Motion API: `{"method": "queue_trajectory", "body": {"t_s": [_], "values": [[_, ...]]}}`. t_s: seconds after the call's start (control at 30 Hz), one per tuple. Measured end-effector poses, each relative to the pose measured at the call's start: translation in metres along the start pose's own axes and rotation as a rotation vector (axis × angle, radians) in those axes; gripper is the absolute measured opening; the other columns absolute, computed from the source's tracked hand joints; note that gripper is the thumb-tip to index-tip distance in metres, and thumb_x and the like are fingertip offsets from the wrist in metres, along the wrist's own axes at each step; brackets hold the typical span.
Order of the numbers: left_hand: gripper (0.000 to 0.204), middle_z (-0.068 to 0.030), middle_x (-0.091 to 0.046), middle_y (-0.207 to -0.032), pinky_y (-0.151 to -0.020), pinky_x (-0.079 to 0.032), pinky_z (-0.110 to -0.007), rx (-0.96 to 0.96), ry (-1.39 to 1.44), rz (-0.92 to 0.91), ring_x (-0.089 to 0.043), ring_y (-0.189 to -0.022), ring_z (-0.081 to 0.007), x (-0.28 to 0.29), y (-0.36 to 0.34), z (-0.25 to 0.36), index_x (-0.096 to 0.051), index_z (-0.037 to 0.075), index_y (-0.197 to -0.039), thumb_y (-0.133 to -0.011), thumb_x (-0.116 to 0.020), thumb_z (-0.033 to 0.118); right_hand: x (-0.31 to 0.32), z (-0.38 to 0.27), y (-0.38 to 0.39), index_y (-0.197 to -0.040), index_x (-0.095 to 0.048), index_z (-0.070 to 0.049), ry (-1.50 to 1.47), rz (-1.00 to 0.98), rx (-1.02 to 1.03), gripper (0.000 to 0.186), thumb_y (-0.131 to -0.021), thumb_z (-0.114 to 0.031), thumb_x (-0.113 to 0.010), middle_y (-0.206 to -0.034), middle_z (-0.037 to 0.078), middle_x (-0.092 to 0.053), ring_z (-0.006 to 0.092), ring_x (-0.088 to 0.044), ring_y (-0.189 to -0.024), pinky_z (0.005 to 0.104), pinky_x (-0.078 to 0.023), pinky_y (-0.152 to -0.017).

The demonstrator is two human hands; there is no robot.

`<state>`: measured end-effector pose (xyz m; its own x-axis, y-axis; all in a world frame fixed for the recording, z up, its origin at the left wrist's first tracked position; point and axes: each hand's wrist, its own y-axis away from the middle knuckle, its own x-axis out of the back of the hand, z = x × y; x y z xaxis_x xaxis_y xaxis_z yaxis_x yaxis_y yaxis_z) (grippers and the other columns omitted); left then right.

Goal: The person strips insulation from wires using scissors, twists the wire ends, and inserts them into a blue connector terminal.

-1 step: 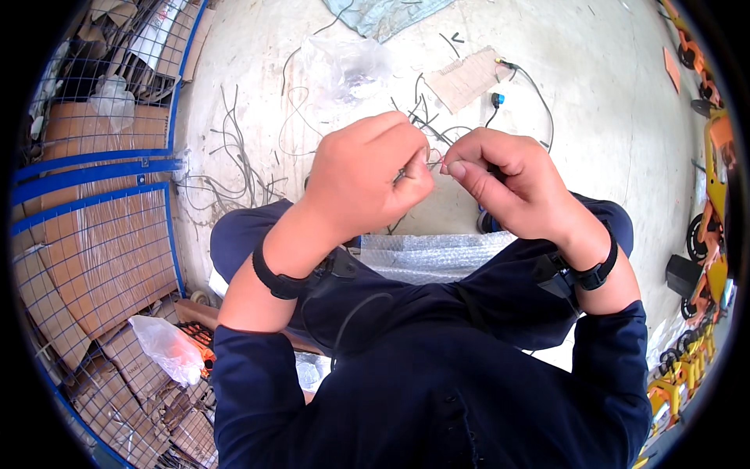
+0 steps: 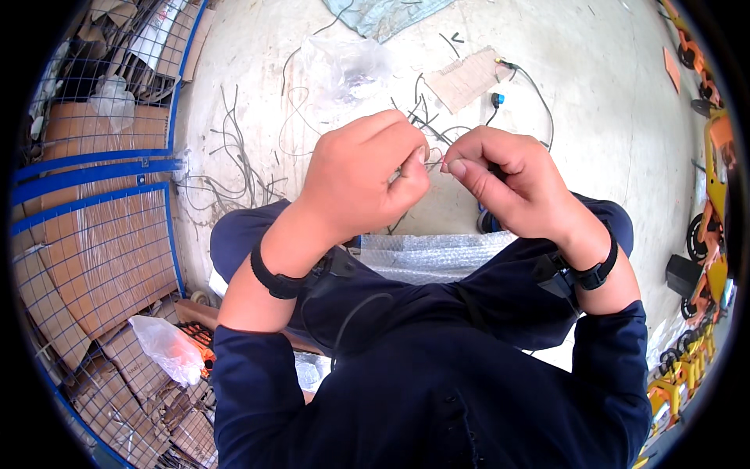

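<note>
My left hand (image 2: 367, 172) is closed in a loose fist, thumb curled, around a thin wire whose end shows at the fingertips. Just to its right, my right hand (image 2: 508, 176) pinches a fine red wire (image 2: 438, 156) between thumb and forefinger, with the other fingers curled. The two hands are a short gap apart above the pale floor, with loose black cables (image 2: 426, 121) beyond them. A strip of bubble wrap (image 2: 430, 254) lies below my hands, between my legs.
Blue wire-mesh cages (image 2: 94, 234) holding cardboard stand at the left. A cardboard piece (image 2: 461, 78), clear plastic (image 2: 344, 66), a light blue cloth (image 2: 383, 16) and a blue connector (image 2: 497, 100) lie ahead. Yellow and orange wheeled items (image 2: 711, 203) line the right side.
My left thumb and fingertips have shifted very slightly. The rest looks the same.
</note>
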<state>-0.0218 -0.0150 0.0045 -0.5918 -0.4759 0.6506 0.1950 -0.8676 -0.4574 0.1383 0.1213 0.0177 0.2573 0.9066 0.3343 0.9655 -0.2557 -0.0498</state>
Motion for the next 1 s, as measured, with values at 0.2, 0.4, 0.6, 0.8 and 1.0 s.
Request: {"method": "queue_trajectory", "body": {"t_s": [0.2, 0.4, 0.6, 0.8, 1.0], "values": [[0.008, -0.0082, -0.055, -0.071, -0.050, -0.044, -0.032, -0.097, -0.093, -0.134, -0.055, -0.060, -0.0246, 0.002, 0.000, 0.004, -0.060, 0.003, -0.080, -0.073, -0.062, 0.005, -0.001, 0.000, -0.001, -0.095, -0.061, -0.003, 0.093, 0.007, 0.028, 0.009, -0.088, -0.006, -0.056, -0.070, 0.010, -0.059, 0.0208, -0.056, -0.059, 0.0293, -0.045, -0.056], [0.010, -0.0081, -0.052, -0.070, -0.050, -0.045, -0.034, -0.147, -0.187, -0.085, -0.054, -0.059, -0.0252, -0.010, 0.004, 0.005, -0.056, 0.003, -0.076, -0.067, -0.061, 0.003, -0.006, 0.007, -0.002, -0.091, -0.059, -0.002, 0.209, 0.034, 0.149, 0.007, -0.085, -0.005, -0.057, -0.072, 0.014, -0.060, 0.0334, -0.060, -0.065, 0.0367, -0.047, -0.058], [0.011, -0.0084, -0.049, -0.065, -0.048, -0.043, -0.033, -0.141, -0.183, -0.076, -0.052, -0.056, -0.0254, -0.009, 0.004, 0.007, -0.054, 0.003, -0.070, -0.062, -0.061, 0.001, -0.007, 0.009, -0.002, -0.090, -0.059, -0.002, 0.213, 0.025, 0.192, 0.007, -0.084, -0.004, -0.057, -0.072, 0.013, -0.059, 0.0333, -0.059, -0.066, 0.0377, -0.047, -0.057], [0.009, -0.0087, -0.050, -0.064, -0.046, -0.040, -0.031, -0.071, -0.076, 0.029, -0.049, -0.054, -0.0235, -0.012, 0.004, 0.008, -0.056, 0.002, -0.071, -0.064, -0.060, -0.002, -0.007, 0.006, -0.002, -0.093, -0.061, -0.003, 0.139, 0.050, 0.169, 0.009, -0.085, -0.004, -0.057, -0.073, 0.012, -0.060, 0.0310, -0.060, -0.064, 0.0344, -0.047, -0.057], [0.011, -0.0060, -0.049, -0.060, -0.043, -0.039, -0.031, 0.006, 0.099, 0.075, -0.048, -0.050, -0.0225, -0.011, 0.003, 0.011, -0.052, 0.004, -0.064, -0.065, -0.061, -0.001, -0.006, 0.005, -0.001, -0.095, -0.061, -0.002, 0.017, 0.052, 0.168, 0.008, -0.088, -0.004, -0.056, -0.076, 0.010, -0.062, 0.0220, -0.060, -0.065, 0.0293, -0.046, -0.059]]}}
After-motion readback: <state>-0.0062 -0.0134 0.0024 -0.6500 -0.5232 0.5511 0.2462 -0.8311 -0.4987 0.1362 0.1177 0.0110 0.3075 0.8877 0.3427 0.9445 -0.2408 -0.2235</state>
